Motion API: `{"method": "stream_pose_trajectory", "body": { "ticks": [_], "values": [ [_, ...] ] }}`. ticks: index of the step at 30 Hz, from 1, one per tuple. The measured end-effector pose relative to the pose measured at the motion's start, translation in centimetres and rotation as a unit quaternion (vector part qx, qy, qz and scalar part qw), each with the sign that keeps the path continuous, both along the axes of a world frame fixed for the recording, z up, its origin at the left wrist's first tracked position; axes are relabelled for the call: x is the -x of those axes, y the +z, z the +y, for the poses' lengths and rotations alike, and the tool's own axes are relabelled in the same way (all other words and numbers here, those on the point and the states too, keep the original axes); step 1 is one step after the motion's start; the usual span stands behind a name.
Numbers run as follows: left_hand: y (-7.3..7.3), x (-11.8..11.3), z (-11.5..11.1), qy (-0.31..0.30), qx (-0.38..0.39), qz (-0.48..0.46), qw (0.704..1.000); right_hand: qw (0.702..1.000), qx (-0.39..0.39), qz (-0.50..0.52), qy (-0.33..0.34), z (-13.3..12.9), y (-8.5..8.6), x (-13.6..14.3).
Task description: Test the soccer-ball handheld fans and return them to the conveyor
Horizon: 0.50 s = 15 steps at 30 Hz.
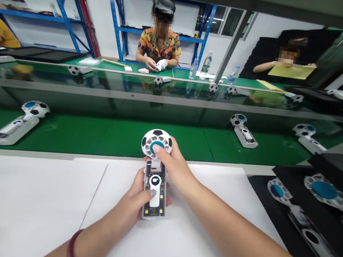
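A handheld fan (154,201) with a round soccer-ball patterned head and a clear-fronted handle is held upright over the white work surface (111,231). Its small round display is lit and reads 100. My left hand (137,194) wraps round the handle, thumb on the white strip below the display. Around the fan head is my right hand (174,161), its thumb on the blue centre disc and its other fingers mostly hidden behind.
Similar fans lie on the green conveyor (119,131), one at left (17,125), others at right (243,130). Black trays (263,202) hold more fans at right. Across the belt, a person (160,45) handles a small item; bottles (207,63) stand nearby.
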State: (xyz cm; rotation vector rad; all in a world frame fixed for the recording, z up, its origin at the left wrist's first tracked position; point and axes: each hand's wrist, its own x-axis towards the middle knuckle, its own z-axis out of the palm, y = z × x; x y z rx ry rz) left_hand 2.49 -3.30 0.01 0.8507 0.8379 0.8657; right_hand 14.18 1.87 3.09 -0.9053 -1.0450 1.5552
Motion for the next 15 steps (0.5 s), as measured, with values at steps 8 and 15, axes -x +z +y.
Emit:
{"method": "stream_pose_trajectory", "body": {
  "ticks": [8,15],
  "values": [
    [0.0,0.0,0.0,-0.002,-0.007,-0.009,1.000,0.999,0.045,-0.012,0.026,0.2,-0.6,-0.2],
    [-0.5,0.2,0.1,-0.012,-0.019,-0.008,1.000,0.998,0.016,0.067,0.004,1.7,-2.5,-0.4]
  ]
}}
